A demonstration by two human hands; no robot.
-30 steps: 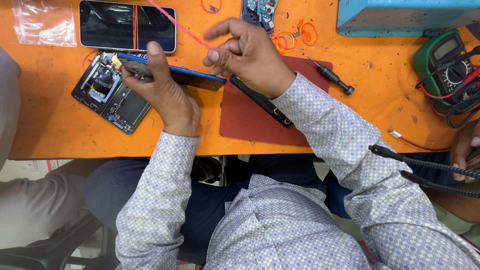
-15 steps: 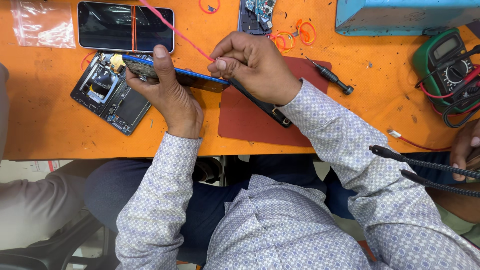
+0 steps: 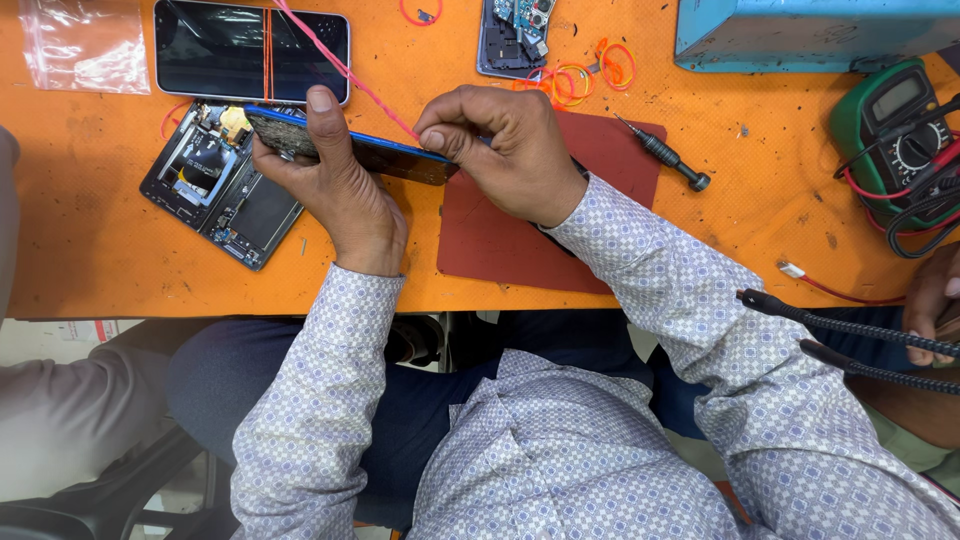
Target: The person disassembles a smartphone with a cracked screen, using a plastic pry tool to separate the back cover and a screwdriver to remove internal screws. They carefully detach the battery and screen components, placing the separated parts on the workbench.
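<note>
Your left hand (image 3: 335, 190) has its grip clamped on a thin phone panel (image 3: 395, 158) with a blue edge, held on edge just above the table (image 3: 90, 260), at about 11 o'clock from the red mat (image 3: 500, 240). Your right hand (image 3: 505, 150) has its fingers pinched together at the panel's right end, where a pink strip (image 3: 345, 70) runs away toward 11 o'clock; whether the pinch is on the strip or on the panel's corner I cannot tell.

The panel looks light, stiff and thin, and I would judge it brittle: it may crack if bent or squeezed flat across the middle. Its glossy face is likely slippery. Hold it by the long edges, as your left thumb and fingers do now, not by the face.

Counted on the table: one whole phone (image 3: 250, 50) lying screen up at 12 o'clock, one opened phone body (image 3: 215, 185) showing its boards at 9 o'clock, one further opened device (image 3: 512, 35) at 1 o'clock, one small screwdriver (image 3: 665, 155) at 3 o'clock, one green multimeter (image 3: 895, 120), one blue box (image 3: 810, 30), one clear plastic bag (image 3: 85, 45), and several orange rubber bands (image 3: 575, 75).
</note>
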